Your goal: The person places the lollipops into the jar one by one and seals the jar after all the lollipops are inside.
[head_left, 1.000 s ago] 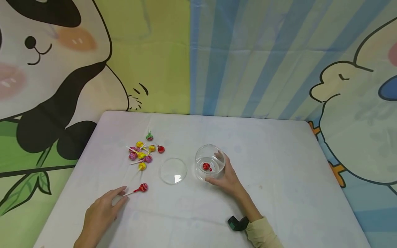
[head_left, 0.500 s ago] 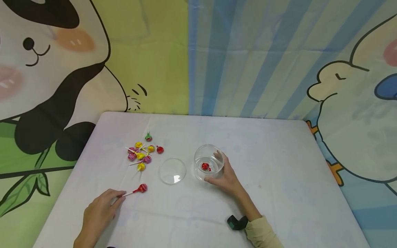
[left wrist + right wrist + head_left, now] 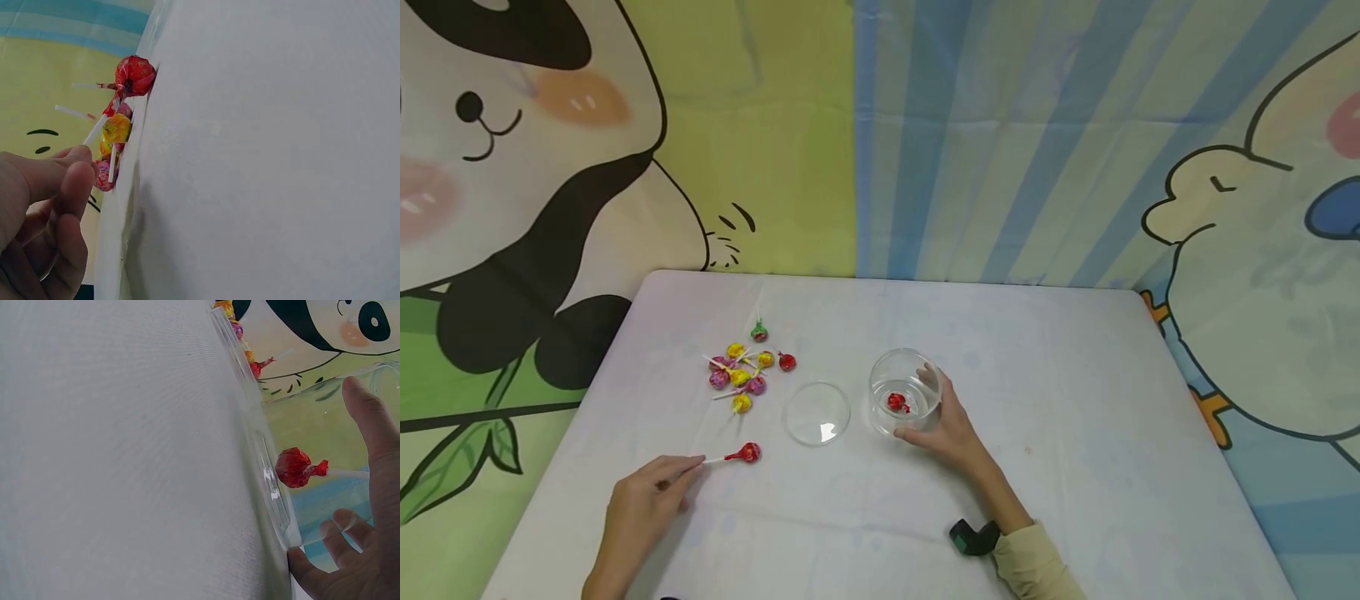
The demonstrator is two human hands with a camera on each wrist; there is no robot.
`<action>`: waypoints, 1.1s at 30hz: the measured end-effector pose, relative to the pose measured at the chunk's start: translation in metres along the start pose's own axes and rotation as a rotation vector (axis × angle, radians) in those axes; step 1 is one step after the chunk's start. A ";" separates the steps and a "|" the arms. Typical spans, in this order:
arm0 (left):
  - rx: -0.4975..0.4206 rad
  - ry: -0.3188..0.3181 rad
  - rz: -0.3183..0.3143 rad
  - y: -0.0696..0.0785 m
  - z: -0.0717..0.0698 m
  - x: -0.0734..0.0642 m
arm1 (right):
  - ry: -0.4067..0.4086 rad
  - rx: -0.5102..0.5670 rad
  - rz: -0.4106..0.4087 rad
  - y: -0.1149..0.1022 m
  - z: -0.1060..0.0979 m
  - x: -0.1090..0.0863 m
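Observation:
My left hand (image 3: 643,508) pinches the white stick of a red-wrapped lollipop (image 3: 748,452) between thumb and forefinger; in the left wrist view the lollipop (image 3: 134,76) points away from the fingertips. My right hand (image 3: 951,429) grips the right side of a clear round jar (image 3: 904,367), thumb and fingers spread round its wall. Inside the jar lies one red lollipop (image 3: 897,402), also plain in the right wrist view, where its red head (image 3: 294,467) sits near the jar's bottom. A clear round lid (image 3: 817,414) lies flat just left of the jar.
Several lollipops in yellow and purple wrappers (image 3: 740,377) lie in a loose cluster on the white table (image 3: 1075,375). A green one (image 3: 759,332) lies behind them and a red one (image 3: 787,362) to their right. A black device (image 3: 975,538) is at the right wrist.
My left hand has closed on the lollipop's stick, and the lollipop's head has swung slightly right and away from me. The right hand and the jar stay in place.

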State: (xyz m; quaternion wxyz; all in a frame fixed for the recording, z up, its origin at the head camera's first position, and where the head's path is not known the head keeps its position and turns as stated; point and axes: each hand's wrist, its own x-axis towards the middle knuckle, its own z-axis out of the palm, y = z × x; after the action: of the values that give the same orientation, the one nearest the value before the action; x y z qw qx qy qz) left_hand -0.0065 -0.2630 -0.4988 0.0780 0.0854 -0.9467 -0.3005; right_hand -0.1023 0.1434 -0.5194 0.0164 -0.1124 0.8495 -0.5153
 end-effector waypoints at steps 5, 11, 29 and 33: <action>-0.165 0.065 -0.079 0.004 0.000 0.006 | -0.008 0.013 0.014 0.000 0.001 0.001; -0.358 0.100 -0.172 0.016 -0.004 0.014 | -0.021 0.010 0.022 -0.016 -0.002 -0.001; -0.692 0.024 0.389 0.127 0.008 0.058 | -0.012 0.001 0.002 -0.016 -0.006 -0.003; -0.747 -0.022 0.376 0.152 0.021 0.062 | -0.001 -0.003 -0.018 0.000 -0.001 0.001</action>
State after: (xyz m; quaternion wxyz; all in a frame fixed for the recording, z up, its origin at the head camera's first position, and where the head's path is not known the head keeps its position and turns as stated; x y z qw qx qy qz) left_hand -0.0887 -0.1413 -0.4213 0.1471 -0.1263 -0.7726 -0.6046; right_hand -0.1029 0.1439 -0.5192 0.0122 -0.1202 0.8491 -0.5142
